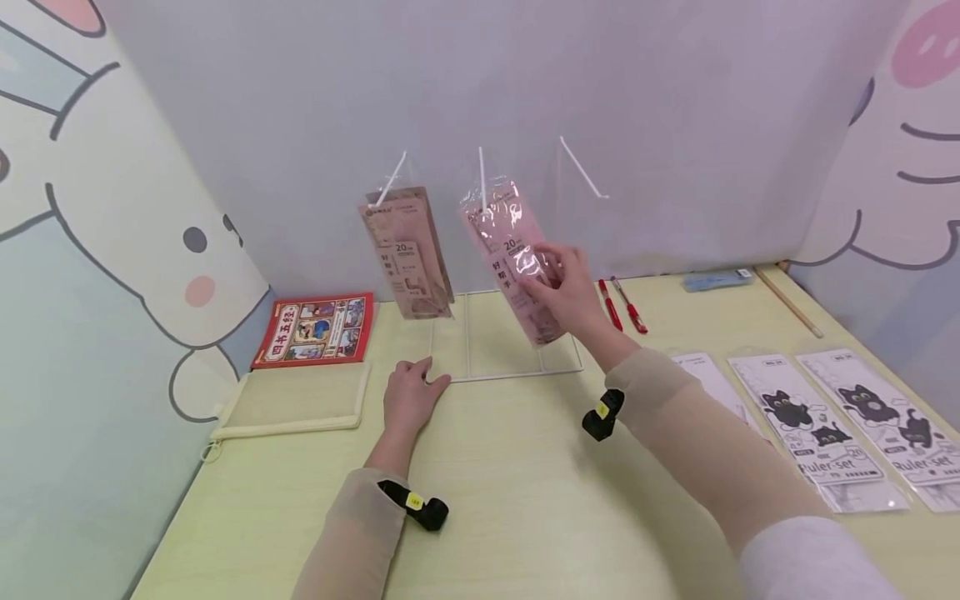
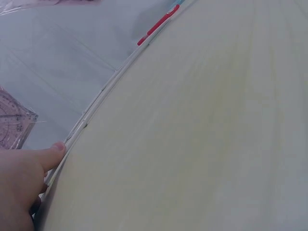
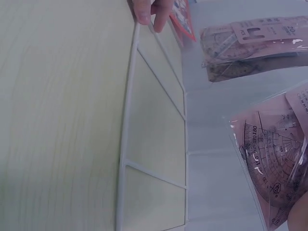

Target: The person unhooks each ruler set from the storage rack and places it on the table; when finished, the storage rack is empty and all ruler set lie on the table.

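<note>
My right hand (image 1: 566, 287) pinches the lower right edge of a pink ruler set packet (image 1: 498, 267), which has a clear sleeve and hangs tilted at the middle hook (image 1: 482, 175). In the right wrist view a protractor (image 3: 274, 163) shows through that sleeve. More pink packets (image 1: 405, 258) hang on the left hook (image 1: 392, 179). The right hook (image 1: 585, 168) carries nothing. Down at the table, my left hand (image 1: 408, 396) grips the front left corner of the white wire rack's base (image 1: 517, 376); in the left wrist view its thumb (image 2: 55, 151) lies over the wire.
Left of the rack lie a red comic-style book (image 1: 311, 331) and a cream mesh zip pouch (image 1: 296, 400). Right of it are red pens (image 1: 630, 307), a blue packet (image 1: 716, 281), a wooden stick (image 1: 787, 300) and several cat-print ruler sets (image 1: 817, 425). A pale curtain (image 1: 300, 125) stands behind.
</note>
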Available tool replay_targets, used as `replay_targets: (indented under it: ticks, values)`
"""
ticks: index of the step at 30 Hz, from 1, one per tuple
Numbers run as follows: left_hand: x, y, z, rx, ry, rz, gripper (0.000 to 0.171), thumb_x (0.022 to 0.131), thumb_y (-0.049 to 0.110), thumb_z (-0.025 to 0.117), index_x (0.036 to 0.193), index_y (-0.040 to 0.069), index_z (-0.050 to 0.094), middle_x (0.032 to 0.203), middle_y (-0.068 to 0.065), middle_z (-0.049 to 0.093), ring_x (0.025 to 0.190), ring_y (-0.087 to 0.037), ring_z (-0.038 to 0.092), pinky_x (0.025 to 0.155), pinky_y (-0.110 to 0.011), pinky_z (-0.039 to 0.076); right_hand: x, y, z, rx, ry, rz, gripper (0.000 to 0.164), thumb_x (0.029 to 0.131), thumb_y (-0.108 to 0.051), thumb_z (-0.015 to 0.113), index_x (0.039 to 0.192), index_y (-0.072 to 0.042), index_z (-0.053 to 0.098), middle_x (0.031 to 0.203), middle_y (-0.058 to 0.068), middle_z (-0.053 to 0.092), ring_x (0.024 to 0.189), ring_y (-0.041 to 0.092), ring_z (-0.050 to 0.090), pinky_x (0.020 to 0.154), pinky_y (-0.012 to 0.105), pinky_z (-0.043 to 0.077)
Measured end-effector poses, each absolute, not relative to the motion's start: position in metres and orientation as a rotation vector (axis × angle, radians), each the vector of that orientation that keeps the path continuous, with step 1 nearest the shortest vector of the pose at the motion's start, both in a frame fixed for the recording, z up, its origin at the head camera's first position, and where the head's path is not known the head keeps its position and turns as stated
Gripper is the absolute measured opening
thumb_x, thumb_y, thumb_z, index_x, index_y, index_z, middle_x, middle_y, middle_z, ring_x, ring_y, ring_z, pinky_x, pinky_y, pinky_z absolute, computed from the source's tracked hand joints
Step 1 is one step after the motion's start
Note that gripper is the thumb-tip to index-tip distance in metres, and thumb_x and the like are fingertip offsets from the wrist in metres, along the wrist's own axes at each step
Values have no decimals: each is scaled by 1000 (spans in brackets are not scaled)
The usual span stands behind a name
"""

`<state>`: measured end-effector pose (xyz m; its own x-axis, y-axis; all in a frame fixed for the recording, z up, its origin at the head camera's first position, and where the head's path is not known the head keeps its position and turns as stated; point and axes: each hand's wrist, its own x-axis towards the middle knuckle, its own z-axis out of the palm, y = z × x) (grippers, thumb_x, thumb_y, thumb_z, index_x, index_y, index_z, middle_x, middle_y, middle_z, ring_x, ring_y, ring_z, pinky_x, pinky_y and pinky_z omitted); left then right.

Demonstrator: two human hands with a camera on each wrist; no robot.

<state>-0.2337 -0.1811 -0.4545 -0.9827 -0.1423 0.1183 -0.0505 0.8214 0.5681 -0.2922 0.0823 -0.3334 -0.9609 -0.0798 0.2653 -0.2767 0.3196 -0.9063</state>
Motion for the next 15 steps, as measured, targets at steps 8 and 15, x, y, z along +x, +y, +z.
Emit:
replay_targets:
  ticks: [8, 15]
  values:
    - [-233, -181, -455, 141, -2852, -880, 58, 86, 43, 64, 132, 7, 55, 113, -16, 52, 102, -32, 50, 83, -45, 41, -276, 91, -334, 401, -2391, 1658, 57, 83, -23, 72, 133, -17, 45, 120, 9, 36, 104, 23, 55, 82, 36, 51]
    - [-233, -181, -453, 148, -2848, -883, 58, 86, 42, 64, 131, 6, 55, 112, -16, 52, 101, -32, 50, 83, -45, 41, -263, 99, -336, 543, -2341, 1629, 57, 84, -14, 71, 134, -12, 43, 126, 9, 35, 93, 21, 57, 72, 29, 52]
